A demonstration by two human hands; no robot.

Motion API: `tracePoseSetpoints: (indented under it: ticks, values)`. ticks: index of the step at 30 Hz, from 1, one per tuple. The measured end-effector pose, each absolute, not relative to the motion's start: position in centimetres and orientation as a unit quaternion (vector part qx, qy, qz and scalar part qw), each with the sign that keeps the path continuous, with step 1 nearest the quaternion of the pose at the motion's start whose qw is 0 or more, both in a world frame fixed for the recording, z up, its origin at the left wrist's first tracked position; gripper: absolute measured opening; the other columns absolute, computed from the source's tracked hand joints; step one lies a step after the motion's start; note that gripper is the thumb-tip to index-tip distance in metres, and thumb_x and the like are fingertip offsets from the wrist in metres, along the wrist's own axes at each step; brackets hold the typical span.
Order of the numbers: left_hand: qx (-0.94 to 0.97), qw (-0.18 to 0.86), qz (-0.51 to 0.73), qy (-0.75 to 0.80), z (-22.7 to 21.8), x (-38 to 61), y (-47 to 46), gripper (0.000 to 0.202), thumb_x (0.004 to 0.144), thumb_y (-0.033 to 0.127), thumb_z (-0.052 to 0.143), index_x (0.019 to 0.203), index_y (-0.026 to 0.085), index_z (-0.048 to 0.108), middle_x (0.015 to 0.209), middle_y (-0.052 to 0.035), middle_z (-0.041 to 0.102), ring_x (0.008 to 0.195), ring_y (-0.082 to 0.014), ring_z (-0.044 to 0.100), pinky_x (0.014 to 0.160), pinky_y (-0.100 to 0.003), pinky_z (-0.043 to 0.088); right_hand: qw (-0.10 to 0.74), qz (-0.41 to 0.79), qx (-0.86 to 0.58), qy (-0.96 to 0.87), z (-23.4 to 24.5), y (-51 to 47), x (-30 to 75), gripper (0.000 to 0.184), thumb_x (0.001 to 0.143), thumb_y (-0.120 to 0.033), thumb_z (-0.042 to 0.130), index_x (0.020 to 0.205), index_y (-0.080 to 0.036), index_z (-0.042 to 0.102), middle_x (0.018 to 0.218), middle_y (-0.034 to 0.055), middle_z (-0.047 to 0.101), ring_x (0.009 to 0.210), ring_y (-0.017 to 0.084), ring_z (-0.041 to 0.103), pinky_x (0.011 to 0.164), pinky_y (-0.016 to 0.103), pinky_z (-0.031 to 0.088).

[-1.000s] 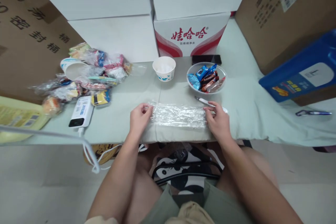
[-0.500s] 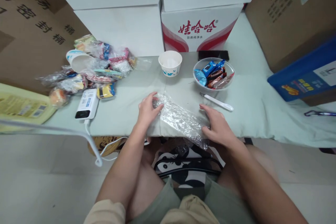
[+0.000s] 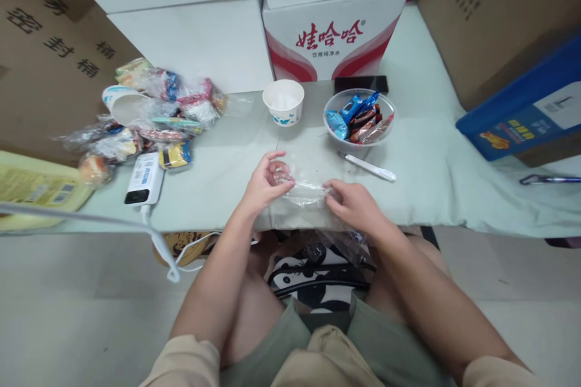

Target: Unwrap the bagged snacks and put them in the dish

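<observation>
A crinkled clear plastic bag [image 3: 307, 193] hangs over the near edge of the pale green table [image 3: 218, 181], lifted at its top. My left hand [image 3: 265, 182] pinches the bag's top edge on the left side. My right hand [image 3: 353, 205] grips the same edge on the right, fingers closed. The two hands are close together. Part of the bag droops down below the table edge toward my lap.
A white pen-like tool [image 3: 367, 167] lies beyond my right hand. A clear bowl of wrapped candies [image 3: 358, 118], a paper cup [image 3: 284, 101] and a dark phone [image 3: 361, 83] stand farther back. A pile of bagged snacks [image 3: 149, 121] and a power bank [image 3: 140, 178] are at left. Boxes line the back.
The bag lay flat and stretched between my hands; it was then turned askew, and now my hands have come together, lifting its top edge off the table.
</observation>
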State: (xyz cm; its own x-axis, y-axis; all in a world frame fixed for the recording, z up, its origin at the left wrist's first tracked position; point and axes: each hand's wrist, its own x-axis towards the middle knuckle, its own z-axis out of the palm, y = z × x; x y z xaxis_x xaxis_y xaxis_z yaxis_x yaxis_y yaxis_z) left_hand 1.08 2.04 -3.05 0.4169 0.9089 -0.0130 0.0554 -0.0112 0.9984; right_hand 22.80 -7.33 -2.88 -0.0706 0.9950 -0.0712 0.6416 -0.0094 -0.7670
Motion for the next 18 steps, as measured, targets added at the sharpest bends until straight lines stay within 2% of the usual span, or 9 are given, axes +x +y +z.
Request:
tracePoseSetpoints:
  ticks: [1, 3, 4, 6, 9, 11, 13, 15, 18]
  values:
    - [0.596, 0.569, 0.391, 0.409, -3.1, 1.1, 2.3, 0.079, 0.065, 0.039, 0.084, 0.132, 0.029, 0.044, 0.105, -0.0028, 0.061, 0.086, -0.0146, 0.067, 0.077, -0.029, 0.055, 0.292, 0.376, -0.617, -0.627, -2.9, -7.3, 22.7, 0.024, 0.082, -0.026, 0.052, 0.1, -0.022, 0.067, 0.075, 0.0028, 0.074, 0.066, 0.02, 0.068, 0.068, 0.034, 0.052]
    - [0.546, 0.562, 0.433, 0.444, -3.0, 1.2, 2.5, 0.079, 0.07, 0.046, 0.08, 0.137, 0.033, 0.04, 0.124, -0.0083, 0.06, 0.103, -0.019, 0.068, 0.084, -0.032, 0.056, 0.367, 0.457, -0.591, -0.554, -3.0, -7.3, 22.3, 0.015, 0.082, -0.03, 0.053, 0.091, -0.022, 0.063, 0.073, 0.0007, 0.072, 0.059, 0.017, 0.065, 0.062, 0.03, 0.051]
    - [0.516, 0.583, 0.433, 0.454, -2.9, 1.4, 2.4, 0.072, 0.075, 0.051, 0.075, 0.136, 0.032, 0.042, 0.131, -0.0107, 0.059, 0.11, -0.0213, 0.066, 0.086, -0.035, 0.057, 0.405, 0.483, -0.587, -0.509, -3.1, -7.2, 22.1, 0.014, 0.082, -0.033, 0.055, 0.088, -0.022, 0.06, 0.075, 0.0006, 0.072, 0.058, 0.016, 0.065, 0.059, 0.029, 0.05]
    - [0.469, 0.667, 0.369, 0.446, -2.7, 2.1, 1.7, 0.056, 0.08, 0.053, 0.068, 0.127, 0.026, 0.053, 0.131, -0.0143, 0.062, 0.114, -0.0246, 0.066, 0.087, -0.039, 0.058, 0.458, 0.502, -0.593, -0.432, -3.4, -7.0, 21.6, 0.02, 0.079, -0.041, 0.062, 0.083, -0.023, 0.054, 0.077, 0.0012, 0.071, 0.06, 0.017, 0.066, 0.056, 0.029, 0.05]
    - [0.461, 0.736, 0.248, 0.43, -2.7, 3.3, 0.3, 0.032, 0.077, 0.035, 0.071, 0.104, 0.018, 0.066, 0.109, -0.0117, 0.072, 0.097, -0.0222, 0.07, 0.083, -0.038, 0.059, 0.488, 0.535, -0.588, -0.36, -3.9, -6.6, 21.1, 0.033, 0.074, -0.049, 0.068, 0.084, -0.024, 0.05, 0.079, 0.0015, 0.07, 0.067, 0.02, 0.069, 0.06, 0.031, 0.054]
    - [0.473, 0.703, 0.242, 0.472, -2.8, 3.9, -0.2, 0.016, 0.076, 0.021, 0.066, 0.091, 0.017, 0.07, 0.09, -0.006, 0.074, 0.082, -0.0169, 0.069, 0.076, -0.032, 0.058, 0.487, 0.574, -0.571, -0.327, -4.0, -6.4, 21.0, 0.036, 0.074, -0.054, 0.066, 0.087, -0.025, 0.049, 0.077, 0.0005, 0.069, 0.067, 0.021, 0.07, 0.061, 0.034, 0.056]
    - [0.474, 0.662, 0.269, 0.514, -2.9, 4.1, -0.3, 0.013, 0.076, 0.015, 0.058, 0.083, 0.016, 0.07, 0.077, -0.0023, 0.07, 0.068, -0.013, 0.065, 0.066, -0.027, 0.056, 0.484, 0.592, -0.567, -0.305, -4.1, -6.3, 20.9, 0.037, 0.074, -0.055, 0.065, 0.087, -0.026, 0.047, 0.072, -0.0007, 0.067, 0.065, 0.022, 0.07, 0.059, 0.034, 0.056]
    - [0.462, 0.647, 0.298, 0.529, -2.9, 4.0, 0.0, 0.015, 0.075, 0.014, 0.055, 0.081, 0.016, 0.069, 0.074, -0.002, 0.07, 0.061, -0.0115, 0.061, 0.058, -0.024, 0.053, 0.489, 0.587, -0.572, -0.299, -4.1, -6.2, 20.9, 0.038, 0.072, -0.053, 0.067, 0.086, -0.026, 0.045, 0.069, -0.0017, 0.066, 0.063, 0.021, 0.069, 0.056, 0.032, 0.054]
    - [0.417, 0.682, 0.315, 0.512, -2.6, 3.7, 0.4, 0.018, 0.076, 0.018, 0.056, 0.089, 0.015, 0.068, 0.083, -0.0056, 0.073, 0.064, -0.0128, 0.065, 0.058, -0.025, 0.053, 0.509, 0.57, -0.571, -0.3, -4.1, -6.2, 20.6, 0.04, 0.068, -0.048, 0.07, 0.087, -0.026, 0.043, 0.07, -0.004, 0.065, 0.06, 0.017, 0.066, 0.055, 0.028, 0.051]
